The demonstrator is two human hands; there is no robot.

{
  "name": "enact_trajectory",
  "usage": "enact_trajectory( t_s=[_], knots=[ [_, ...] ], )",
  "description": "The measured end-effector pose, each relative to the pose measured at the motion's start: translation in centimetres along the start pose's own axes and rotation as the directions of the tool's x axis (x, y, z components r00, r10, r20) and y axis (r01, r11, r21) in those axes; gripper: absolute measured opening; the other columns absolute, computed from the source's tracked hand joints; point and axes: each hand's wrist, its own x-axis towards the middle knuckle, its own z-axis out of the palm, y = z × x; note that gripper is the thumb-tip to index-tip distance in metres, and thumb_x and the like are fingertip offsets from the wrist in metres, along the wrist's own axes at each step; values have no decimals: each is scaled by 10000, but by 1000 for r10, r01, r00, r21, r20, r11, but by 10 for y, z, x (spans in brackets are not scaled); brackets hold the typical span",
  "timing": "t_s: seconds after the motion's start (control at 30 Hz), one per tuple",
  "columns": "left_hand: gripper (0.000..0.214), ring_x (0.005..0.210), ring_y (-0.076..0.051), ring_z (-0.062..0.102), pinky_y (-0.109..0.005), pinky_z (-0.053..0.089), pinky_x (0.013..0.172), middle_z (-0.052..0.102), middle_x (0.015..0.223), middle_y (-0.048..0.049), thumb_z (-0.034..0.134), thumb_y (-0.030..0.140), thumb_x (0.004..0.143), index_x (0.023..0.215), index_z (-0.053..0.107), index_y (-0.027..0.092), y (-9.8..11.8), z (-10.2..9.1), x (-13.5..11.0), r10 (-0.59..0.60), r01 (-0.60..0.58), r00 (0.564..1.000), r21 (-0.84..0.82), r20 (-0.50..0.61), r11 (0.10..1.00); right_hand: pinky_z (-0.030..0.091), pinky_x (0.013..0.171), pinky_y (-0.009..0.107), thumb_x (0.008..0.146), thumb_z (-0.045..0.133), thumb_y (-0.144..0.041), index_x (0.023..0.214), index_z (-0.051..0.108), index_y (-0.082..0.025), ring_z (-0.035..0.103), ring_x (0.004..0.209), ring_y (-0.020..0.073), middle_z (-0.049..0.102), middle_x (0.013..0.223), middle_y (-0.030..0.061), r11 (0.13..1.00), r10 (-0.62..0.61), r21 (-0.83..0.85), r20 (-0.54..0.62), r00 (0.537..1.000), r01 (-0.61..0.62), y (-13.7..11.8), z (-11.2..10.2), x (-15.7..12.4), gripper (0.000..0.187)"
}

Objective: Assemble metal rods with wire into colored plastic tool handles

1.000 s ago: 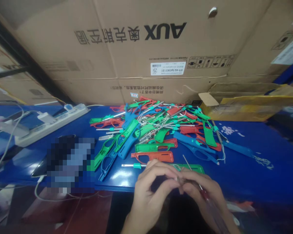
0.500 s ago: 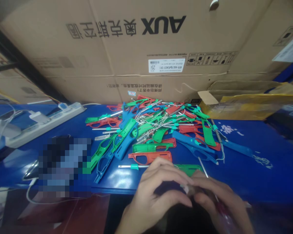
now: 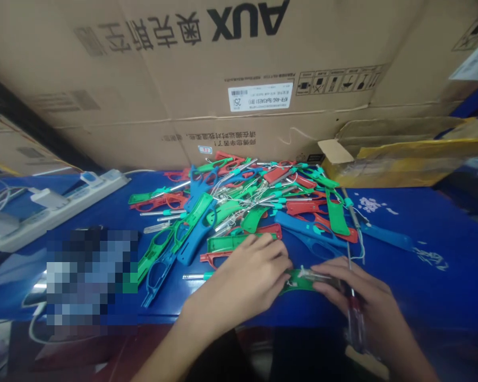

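My left hand [image 3: 258, 273] is closed, fingers curled down at the left end of a green lighter casing [image 3: 298, 281]. What lies under those fingers is hidden. A metal lighter tube with a teal collar [image 3: 195, 276] pokes out to the left beneath that hand. My right hand [image 3: 370, 302] grips a screwdriver [image 3: 355, 323] with a clear and red handle, its shaft pointing up and away. Between thumb and fingers the same hand pinches a clear lighter fuel tank [image 3: 322, 277], its white tip over the green casing.
Behind the hands lies a pile of lighter parts [image 3: 239, 199]: red, green and blue casings, metal tubes, wires. A power strip [image 3: 63, 207] and a blurred-out patch [image 3: 91, 276] are at left. An open carton [image 3: 406, 167] stands right, near white scraps [image 3: 370, 204]. A large cardboard box [image 3: 143, 95] stands behind.
My left hand has moved forward, away from my right hand, to the green casing. My right hand has turned, bringing the clear tank over the casing. The camera view has shifted slightly.
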Motion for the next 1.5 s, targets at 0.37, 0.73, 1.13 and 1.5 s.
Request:
enact_trajectory(
  t_s=[0.37, 0.73, 1.13, 1.5],
  knots=[
    [161, 933, -278, 672, -435, 513, 833, 713, 880, -64, 627, 217, 974, 874, 734, 151, 13, -12, 29, 61, -125, 974, 291, 218, 948, 582, 755, 237, 988, 675, -250, 1110, 697, -249, 713, 829, 155, 728, 945, 29, 1000, -27, -7, 14, 1000, 27, 0, 4, 1, 124],
    [161, 829, -278, 678, -421, 490, 730, 701, 755, -62, 719, 216, 900, 747, 726, 166, 7, -1, 30, 179, -222, 972, 325, 154, 919, 602, 756, 268, 985, 674, -321, 1055, 736, -245, 729, 822, 179, 749, 930, 41, 999, 16, -48, 32, 999, -14, 1, 8, 0, 121],
    [95, 847, -193, 636, -370, 472, 847, 696, 842, 2, 649, 117, 931, 859, 639, 178, -1, -9, -1, -58, 57, 997, -19, -54, 998, 607, 770, 267, 961, 713, -295, 1089, 729, -249, 735, 849, 170, 749, 960, 29, 999, 1, -44, 35, 999, 0, 0, 7, -1, 137],
    [150, 980, -197, 609, -386, 448, 923, 747, 1049, -23, 580, 152, 1043, 1114, 694, 220, 1, 33, -38, -210, 45, 912, -423, -353, 905, 599, 766, 258, 956, 713, -220, 1133, 719, -286, 726, 861, 160, 729, 974, 16, 998, -56, 37, 23, 998, 55, -20, 16, 7, 189]
  ],
)
